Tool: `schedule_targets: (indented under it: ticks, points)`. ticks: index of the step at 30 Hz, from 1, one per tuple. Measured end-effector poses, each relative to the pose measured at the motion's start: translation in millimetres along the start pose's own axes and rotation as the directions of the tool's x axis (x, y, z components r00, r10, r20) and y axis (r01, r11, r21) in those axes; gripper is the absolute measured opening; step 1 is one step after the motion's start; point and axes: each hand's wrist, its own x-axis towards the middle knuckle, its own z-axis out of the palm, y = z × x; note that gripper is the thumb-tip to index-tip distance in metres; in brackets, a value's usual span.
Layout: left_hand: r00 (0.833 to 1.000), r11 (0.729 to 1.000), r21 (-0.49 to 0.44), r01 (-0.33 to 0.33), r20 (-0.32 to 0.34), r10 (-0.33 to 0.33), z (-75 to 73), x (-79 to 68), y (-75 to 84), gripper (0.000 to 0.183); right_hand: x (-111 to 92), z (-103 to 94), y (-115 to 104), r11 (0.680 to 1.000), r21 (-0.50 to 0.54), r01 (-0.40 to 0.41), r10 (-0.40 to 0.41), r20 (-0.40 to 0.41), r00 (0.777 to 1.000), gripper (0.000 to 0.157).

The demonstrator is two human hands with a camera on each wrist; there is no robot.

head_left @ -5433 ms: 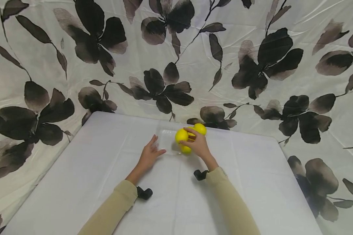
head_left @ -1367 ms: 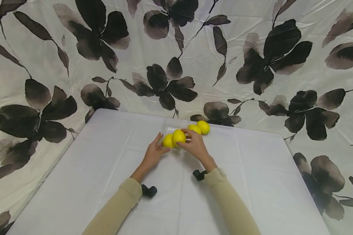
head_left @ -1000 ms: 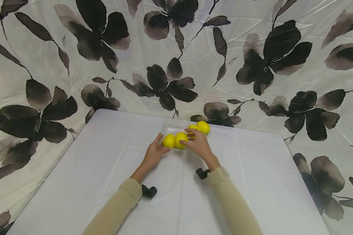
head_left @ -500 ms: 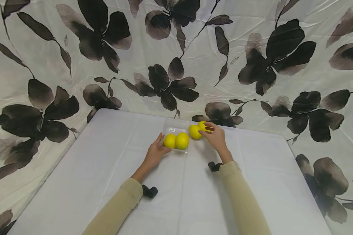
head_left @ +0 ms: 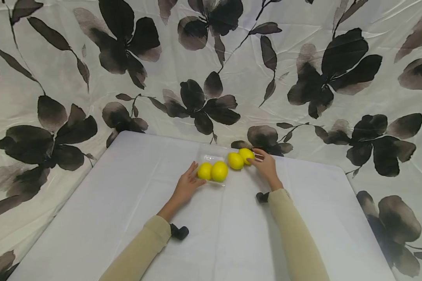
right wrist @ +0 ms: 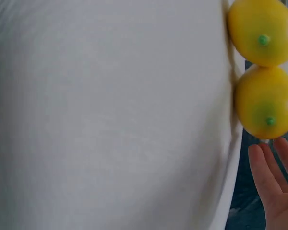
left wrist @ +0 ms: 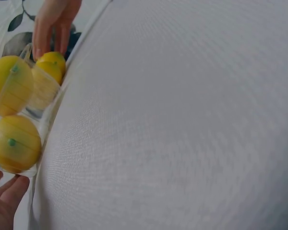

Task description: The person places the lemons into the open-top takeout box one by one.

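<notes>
Two yellow lemons stand side by side in the front part of a clear plastic container (head_left: 207,157), the left lemon (head_left: 204,171) touching the right lemon (head_left: 219,171). My left hand (head_left: 186,186) rests at the container's left front corner, fingers along its side and thumb at the front. To the container's right, a third lemon (head_left: 235,161) touches a fourth lemon (head_left: 246,155). My right hand (head_left: 267,166) has its fingertips right at the fourth lemon's right side; the right wrist view shows these fingers (right wrist: 264,175) extended beside that lemon (right wrist: 266,103).
A white cloth covers the table (head_left: 154,249); its back edge runs just behind the container and the loose lemons. Behind it hangs a white curtain (head_left: 253,89) with dark flowers. Each wrist carries a small black camera.
Two lemons have come into the container; my right hand has let go of the second and moved right to the fourth lemon. My left hand has stayed at the container's corner.
</notes>
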Motion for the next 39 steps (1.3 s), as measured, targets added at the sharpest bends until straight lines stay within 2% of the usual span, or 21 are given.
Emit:
schedule_targets:
  ticks: [7, 15, 18, 24, 29, 34, 38, 39]
  points:
    - [1.0, 1.0, 0.001, 0.009, 0.008, -0.009, 2.7, -0.5, -0.7, 0.09, 0.9, 3.8, 12.3, 0.997, 0.02, -0.077, 0.076, 0.032, 0.997, 0.058]
    - [1.0, 1.0, 0.011, 0.024, 0.007, -0.024, 2.4, -1.4, -3.1, 0.09, -0.7, 7.7, 11.9, 0.996, -0.035, -0.081, 0.082, 0.024, 0.996, 0.058]
    - [1.0, 1.0, 0.013, 0.025, 0.011, -0.025, 2.2, -2.0, -2.4, 0.09, -0.9, 4.3, 9.7, 0.997, -0.015, -0.081, 0.081, 0.014, 0.997, 0.057]
    - [1.0, 0.999, 0.04, 0.011, -0.006, -0.011, 0.5, -1.8, 1.8, 0.087, 3.5, -2.7, -14.5, 0.998, 0.059, 0.004, -0.003, -0.015, 1.0, 0.056]
    - [1.0, 0.999, 0.034, 0.003, -0.005, -0.003, -1.0, -0.2, 1.0, 0.087, 8.7, 3.2, -41.5, 0.997, 0.061, 0.048, -0.048, 0.003, 0.999, 0.057]
    - [1.0, 1.0, 0.019, -0.009, 0.002, 0.009, -0.9, 1.5, -2.2, 0.088, 7.6, 20.8, -68.5, 0.996, 0.046, 0.078, -0.082, 0.098, 0.992, 0.053]
    - [1.0, 1.0, -0.008, -0.023, 0.008, 0.023, 0.2, 1.9, -1.7, 0.088, 8.1, 40.3, -77.8, 0.989, 0.029, 0.143, -0.146, 0.184, 0.972, 0.052]
    - [1.0, 1.0, -0.011, -0.027, 0.009, 0.027, 0.7, 2.0, -1.0, 0.088, 10.2, 46.1, -74.0, 0.987, 0.018, 0.161, -0.162, 0.198, 0.967, 0.052]
